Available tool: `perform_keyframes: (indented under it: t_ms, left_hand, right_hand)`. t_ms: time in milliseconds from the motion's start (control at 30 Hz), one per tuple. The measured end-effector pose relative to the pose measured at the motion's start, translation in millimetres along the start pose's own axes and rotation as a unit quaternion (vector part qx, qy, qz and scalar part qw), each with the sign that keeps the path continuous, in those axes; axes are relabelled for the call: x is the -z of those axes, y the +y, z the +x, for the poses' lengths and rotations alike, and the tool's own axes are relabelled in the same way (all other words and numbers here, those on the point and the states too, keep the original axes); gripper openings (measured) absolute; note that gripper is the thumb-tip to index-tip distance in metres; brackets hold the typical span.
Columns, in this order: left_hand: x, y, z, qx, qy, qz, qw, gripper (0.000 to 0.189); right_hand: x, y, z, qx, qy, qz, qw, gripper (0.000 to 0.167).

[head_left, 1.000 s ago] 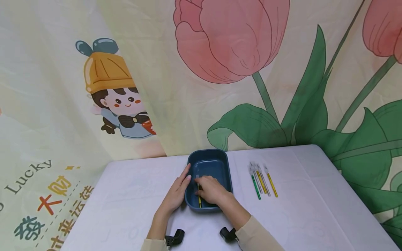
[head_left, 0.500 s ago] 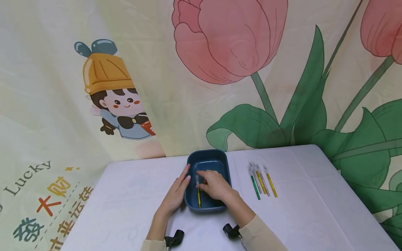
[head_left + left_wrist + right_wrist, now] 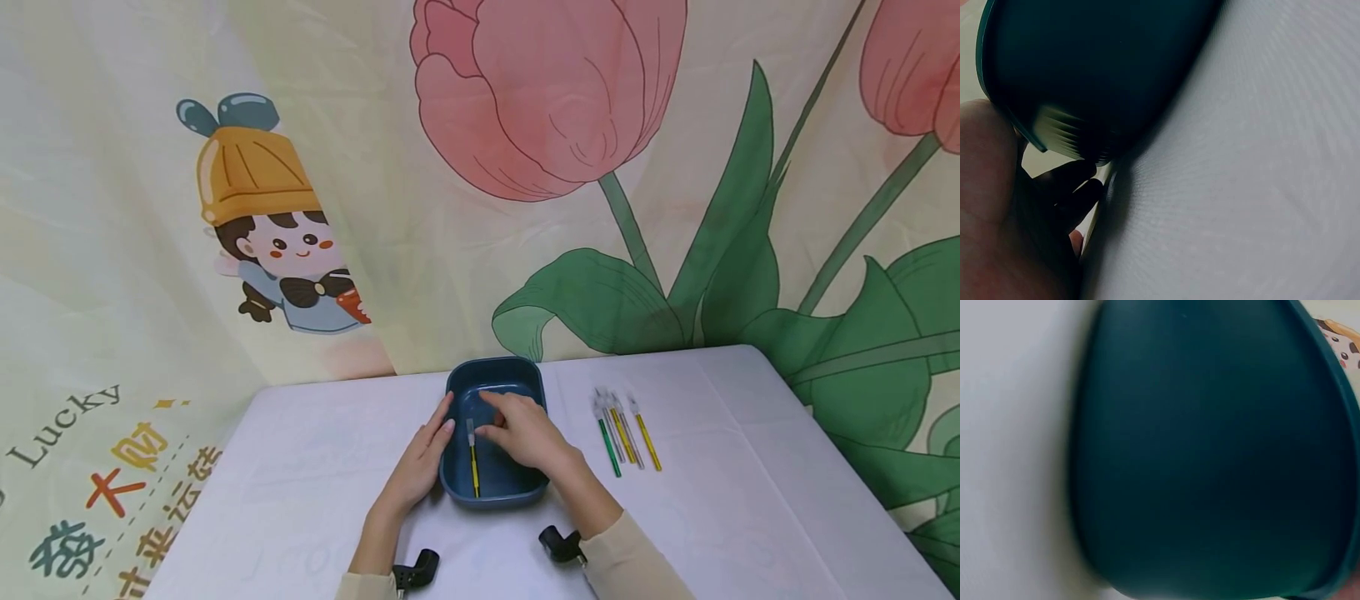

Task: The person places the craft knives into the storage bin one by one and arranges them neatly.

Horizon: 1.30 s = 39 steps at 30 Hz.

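A dark blue rectangular tray (image 3: 517,400) stands on the white-covered table. Inside it, along the left side, lies a slim yellow pen-like stick (image 3: 474,467) with a pale translucent far end. My left hand (image 3: 416,467) rests against the tray's outer left wall with fairly straight fingers; the left wrist view shows the thumb (image 3: 985,169) at the rim. Over the tray's interior hovers my right hand (image 3: 528,429), thumb and index finger apart, with nothing between them and the stick to their left. Only a blurred edge of that hand shows in the right wrist view, where the tray's outer wall (image 3: 1210,456) fills most of the picture.
Several similar slim sticks, green, yellow and silvery with pale ends, lie on the table right of the tray; a yellow one (image 3: 649,442) is a little apart. Behind the table's far edge hangs a printed cloth (image 3: 420,250). Black wrist cameras (image 3: 417,569) sit at both wrists.
My right hand has let go of the yellow stick, which stays in the tray. The hand has lifted and moved right, its fingers spreading. My left hand keeps its place.
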State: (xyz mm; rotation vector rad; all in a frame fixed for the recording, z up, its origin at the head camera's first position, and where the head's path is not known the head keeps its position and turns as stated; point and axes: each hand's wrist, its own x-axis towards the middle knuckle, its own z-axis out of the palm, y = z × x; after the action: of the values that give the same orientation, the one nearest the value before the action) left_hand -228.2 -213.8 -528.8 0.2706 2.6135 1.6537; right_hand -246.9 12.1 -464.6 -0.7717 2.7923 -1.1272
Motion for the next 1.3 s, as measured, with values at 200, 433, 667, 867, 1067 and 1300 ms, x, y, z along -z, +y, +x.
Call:
perform_keyframes:
  t_ms: [200, 433, 667, 867, 1067, 1300]
  left_hand:
    - [0.9, 0.8, -0.4, 0.004, -0.003, -0.012, 0.9999, 0.054]
    - [0.4, 0.4, -1.2, 0.006, -0.002, -0.007, 1.0000, 0.054]
    - [0.7, -0.9, -0.8, 0.010, 0.004, 0.006, 0.9999, 0.056]
    - [1.3, 0.3, 1.1, 0.008, 0.000, 0.003, 1.0000, 0.056]
    - [0.6, -1.5, 1.9, 0.004, 0.001, 0.002, 1.0000, 0.057]
    - [-0.8, 1.9, 0.8, 0.006, 0.001, -0.004, 1.0000, 0.055]
  right_hand:
    - [12, 1, -4.0, 0.003, 0.017, 0.013, 0.9998, 0.060]
    - [25, 6, -9.0, -0.008, 0.039, 0.027, 0.9988, 0.061]
    - [37, 12, -13.5, -0.029, 0.065, 0.047, 0.9964, 0.060]
    - [45, 18, -14.2, -0.037, 0.088, 0.050, 0.9942, 0.060]
    - [52, 26, -15.3, -0.044, 0.098, 0.051, 0.9928, 0.058]
    - [58, 36, -19.5, -0.044, 0.112, 0.035, 0.9920, 0.057]
